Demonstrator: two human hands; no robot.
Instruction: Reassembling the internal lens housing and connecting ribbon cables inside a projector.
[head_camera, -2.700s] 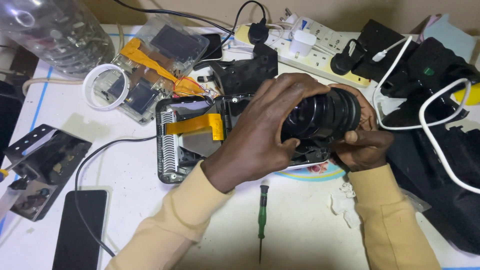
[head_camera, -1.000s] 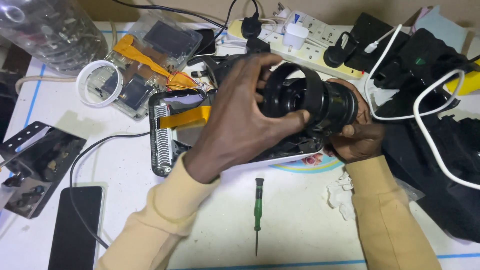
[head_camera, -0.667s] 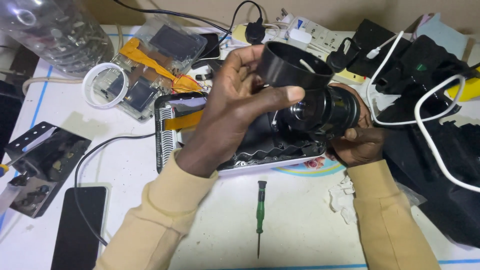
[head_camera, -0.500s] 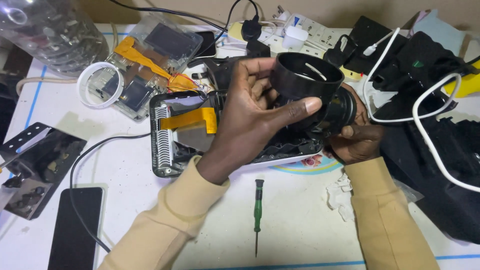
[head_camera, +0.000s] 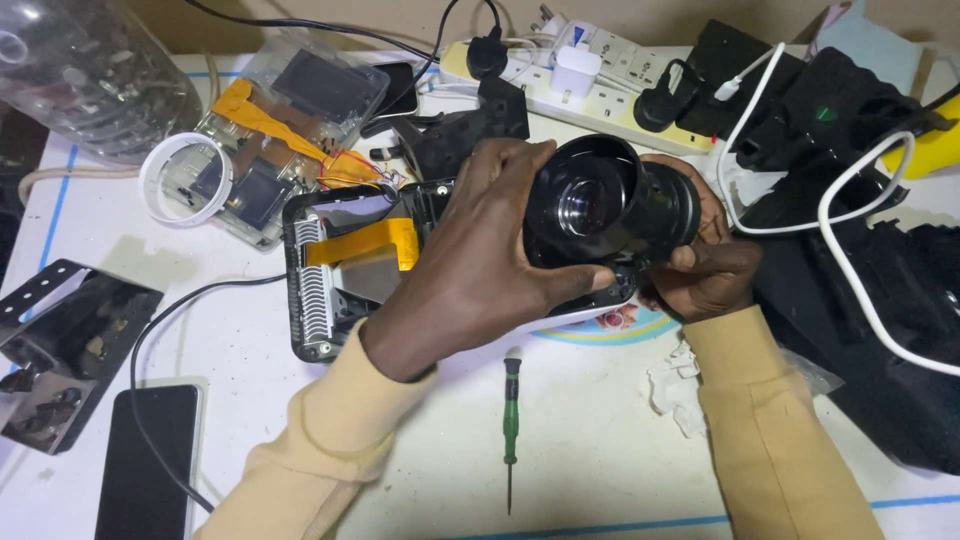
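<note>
Presently both hands clench the black lens barrel (head_camera: 610, 205): left hand (head_camera: 480, 265) over its front rim, right hand (head_camera: 705, 265) behind. I judge lens removal underway; next needs a straight lift. Under the grip, the opened projector casing (head_camera: 320, 300) holds an orange ribbon cable (head_camera: 365, 240). Below, a green screwdriver (head_camera: 511, 420).

My electronics repair bench: around the opened device casing (head_camera: 340, 270) lie a green screwdriver (head_camera: 511, 420), a power strip (head_camera: 590, 75) and loose circuit boards (head_camera: 270, 130).
</note>
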